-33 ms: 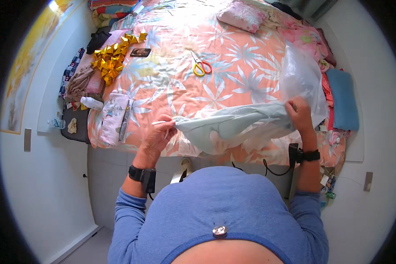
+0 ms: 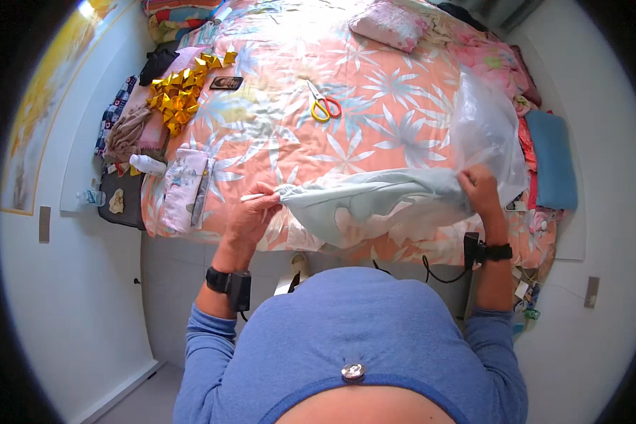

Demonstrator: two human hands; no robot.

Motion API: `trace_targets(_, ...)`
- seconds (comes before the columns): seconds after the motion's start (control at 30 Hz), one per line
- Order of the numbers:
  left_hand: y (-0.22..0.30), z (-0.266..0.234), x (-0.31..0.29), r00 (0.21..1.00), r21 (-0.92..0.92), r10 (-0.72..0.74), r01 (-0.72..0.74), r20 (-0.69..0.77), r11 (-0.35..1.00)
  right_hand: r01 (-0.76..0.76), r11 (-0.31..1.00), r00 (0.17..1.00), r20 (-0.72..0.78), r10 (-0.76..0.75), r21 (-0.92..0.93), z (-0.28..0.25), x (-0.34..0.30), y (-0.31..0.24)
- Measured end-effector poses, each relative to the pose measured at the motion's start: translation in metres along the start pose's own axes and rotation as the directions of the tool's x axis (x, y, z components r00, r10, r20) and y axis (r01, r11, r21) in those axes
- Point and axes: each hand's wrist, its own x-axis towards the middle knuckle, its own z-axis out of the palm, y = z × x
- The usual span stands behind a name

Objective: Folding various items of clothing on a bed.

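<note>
Between my hands a pale mint-green cloth [image 2: 374,201] with whitish patches is stretched sideways over the bed's near edge; its exact kind does not show. My left hand [image 2: 254,212] is closed on its bunched left end, and a thin white strip pokes out between the fingers. At the other end, my right hand [image 2: 482,187] grips the cloth with curled fingers, beside a clear plastic bag [image 2: 484,116]. The cloth's lower edge sags toward me. Beyond it, scissors [image 2: 322,104] with one yellow and one red handle lie on the bed.
The bed [image 2: 268,148] has a peach leaf-print sheet. On its left are folded cloths [image 2: 184,189], a white bottle [image 2: 147,165], gold folded-paper pieces [image 2: 177,99] and a phone [image 2: 227,83]. A pink pillow [image 2: 385,27] lies far back; a blue cushion [image 2: 552,159] sits right.
My right hand has dropped very slightly, and the cloth's upper edge has shifted a little with it. My left hand keeps its hold on the other end.
</note>
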Motion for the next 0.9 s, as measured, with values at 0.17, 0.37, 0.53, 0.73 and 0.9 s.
trace_targets(0.17, -0.015, 0.004, -0.023, 0.999, 0.341, 0.044, -0.033, -0.025, 0.940, -0.142, 0.989, 0.860, 0.491, 0.140, -0.033, 0.085, -0.081, 0.045)
trace_targets(0.37, -0.016, 0.017, -0.035, 0.998, 0.305, -0.060, 0.062, -0.017, 0.950, -0.116, 0.976, 0.856, 0.518, 0.003, 0.186, 0.143, -0.074, 0.003)
trace_targets(0.53, -0.011, 0.041, -0.038, 0.999, 0.337, -0.030, 0.020, 0.026, 0.941, -0.185, 0.969, 0.749, 0.662, 0.031, 0.164, 0.188, -0.045, -0.063)
trace_targets(0.73, -0.007, 0.062, -0.036, 0.995, 0.360, -0.032, -0.006, 0.098, 0.933, -0.391, 0.915, 0.687, 0.694, 0.214, 0.104, 0.241, -0.057, -0.097)
trace_targets(0.9, -0.002, 0.070, -0.033, 0.989, 0.387, -0.032, -0.025, 0.142, 0.922, -0.706, 0.703, 0.432, 0.840, 0.329, 0.088, 0.266, -0.058, -0.091)
